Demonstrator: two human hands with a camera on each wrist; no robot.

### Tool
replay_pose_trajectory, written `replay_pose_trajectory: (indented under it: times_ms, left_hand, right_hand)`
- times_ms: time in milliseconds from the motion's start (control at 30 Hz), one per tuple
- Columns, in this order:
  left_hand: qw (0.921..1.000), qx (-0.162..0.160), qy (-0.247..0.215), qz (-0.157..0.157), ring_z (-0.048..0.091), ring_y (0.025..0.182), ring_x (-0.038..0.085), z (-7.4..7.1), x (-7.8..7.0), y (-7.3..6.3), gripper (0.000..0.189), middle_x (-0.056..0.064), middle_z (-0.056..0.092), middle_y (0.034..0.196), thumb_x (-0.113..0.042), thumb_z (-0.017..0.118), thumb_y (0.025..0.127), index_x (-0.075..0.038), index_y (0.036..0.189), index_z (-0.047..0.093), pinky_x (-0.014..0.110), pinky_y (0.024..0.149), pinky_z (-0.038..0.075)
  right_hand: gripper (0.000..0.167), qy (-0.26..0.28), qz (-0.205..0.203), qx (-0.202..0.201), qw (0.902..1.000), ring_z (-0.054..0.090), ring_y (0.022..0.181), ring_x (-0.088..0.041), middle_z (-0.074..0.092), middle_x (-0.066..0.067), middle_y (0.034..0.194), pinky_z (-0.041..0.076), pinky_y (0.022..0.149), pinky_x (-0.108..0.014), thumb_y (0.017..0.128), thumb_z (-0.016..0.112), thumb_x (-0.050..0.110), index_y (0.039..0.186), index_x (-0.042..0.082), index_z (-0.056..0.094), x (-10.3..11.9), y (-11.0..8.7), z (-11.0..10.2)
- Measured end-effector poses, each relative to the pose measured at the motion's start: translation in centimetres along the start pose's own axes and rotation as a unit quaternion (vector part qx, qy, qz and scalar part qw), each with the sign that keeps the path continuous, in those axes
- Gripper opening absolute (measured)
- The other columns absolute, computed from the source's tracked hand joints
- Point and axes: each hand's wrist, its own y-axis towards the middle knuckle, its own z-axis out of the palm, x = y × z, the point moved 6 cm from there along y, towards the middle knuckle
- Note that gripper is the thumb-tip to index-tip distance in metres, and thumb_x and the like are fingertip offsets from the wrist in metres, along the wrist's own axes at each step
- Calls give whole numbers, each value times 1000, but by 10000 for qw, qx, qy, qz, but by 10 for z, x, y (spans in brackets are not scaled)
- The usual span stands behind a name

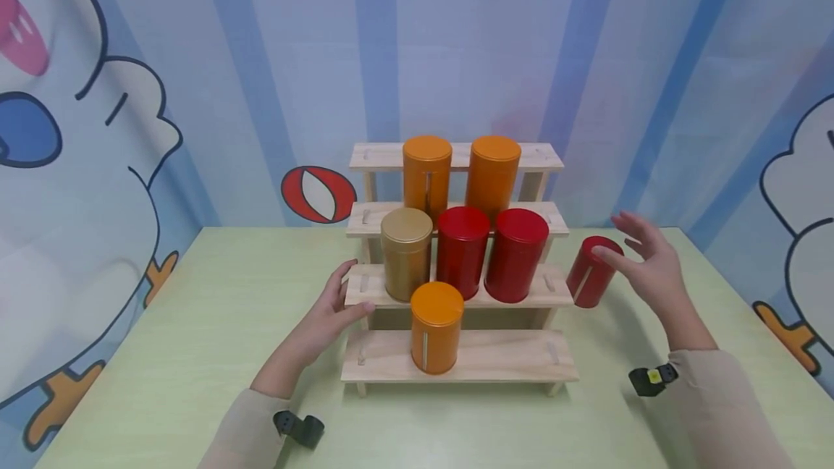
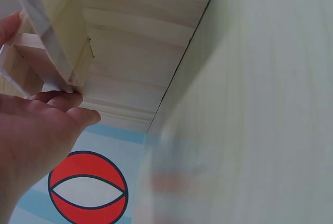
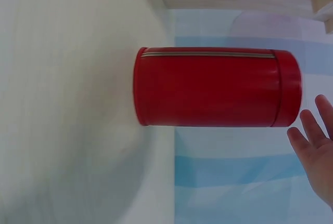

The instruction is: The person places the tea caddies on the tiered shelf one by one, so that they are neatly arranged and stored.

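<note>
A wooden stepped stand (image 1: 508, 355) with several tiers holds round lidded tins. My left hand (image 1: 332, 313) grips the left end of its second tier from below, thumb at the front corner; in the left wrist view the fingers (image 2: 57, 99) press against the board end (image 2: 57, 31). On the table right of the stand stands a red tin (image 1: 593, 273), upright in the right wrist view's sideways picture too. My right hand (image 1: 651, 266) hovers beside its lid, fingers spread and holding nothing; the fingertips (image 3: 307, 120) show just past the lid end.
On the stand are an orange tin (image 1: 436, 331) low in front, a gold tin (image 1: 407, 259), two red tins (image 1: 462, 255) beside it, and two orange tins (image 1: 426, 172) higher up. A printed cloth backdrop (image 1: 456, 42) hangs behind the pale table (image 1: 274, 259).
</note>
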Motion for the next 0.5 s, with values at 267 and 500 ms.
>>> replay_pose_trajectory:
  times_ms: [267, 500]
  left_hand:
    - [9999, 51, -78, 61, 23, 144, 33, 1, -2, -1, 87, 12, 15, 160, -24, 63, 94, -17, 155, 0, 54, 114, 24]
    - [10000, 5, -1, -9, 23, 145, 33, 1, -2, -1, 87, 11, 15, 161, -26, 63, 94, -21, 154, 1, 55, 113, 24]
  right_hand:
    - [84, 18, 215, 93, 9997, 36, 134, -45, 34, -22, 151, 37, 103, -61, 91, 64, 40, 154, 9, 19, -18, 3, 6]
    - [86, 126, 376, 237, 9989, 33, 135, -45, 33, -24, 151, 35, 104, -61, 91, 63, 42, 154, 6, 17, -32, 3, 13]
